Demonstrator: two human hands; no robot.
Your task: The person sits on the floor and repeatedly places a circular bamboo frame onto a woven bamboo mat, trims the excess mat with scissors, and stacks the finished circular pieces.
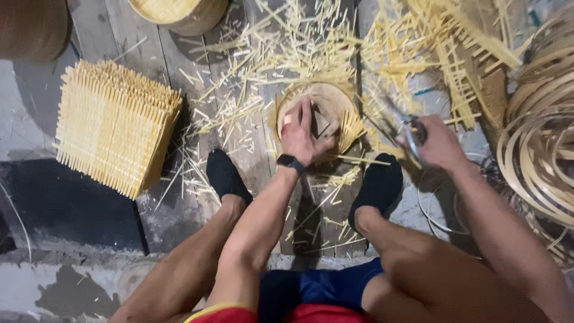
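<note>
The plank floor [119, 36] takes up most of what I see, grey and worn, littered with pale bamboo offcuts [263, 66] from about eleven o'clock round to one. At nine o'clock sits a big stack of woven bamboo mats [110, 125], square, with splint ends bristling along the edges. Over at three o'clock lies a heap of coiled bamboo strips [538, 155], looped into rings. At twelve o'clock, near the top edge, there is part of a round basket [179, 12]. Dead centre, just above the person's two black-socked feet [227, 176], rests the round woven piece [326, 110], a shallow bamboo disc with loose splints sticking out on its right side. The left hand [302, 134] lies flat on it, fingers spread, pressing down; a dark watch [290, 161] is on that wrist. The right hand [439, 143], at about two o'clock of the disc and apart from it, is closed round a metal cutting tool [412, 131], blurred, so its exact kind I cannot tell.
</note>
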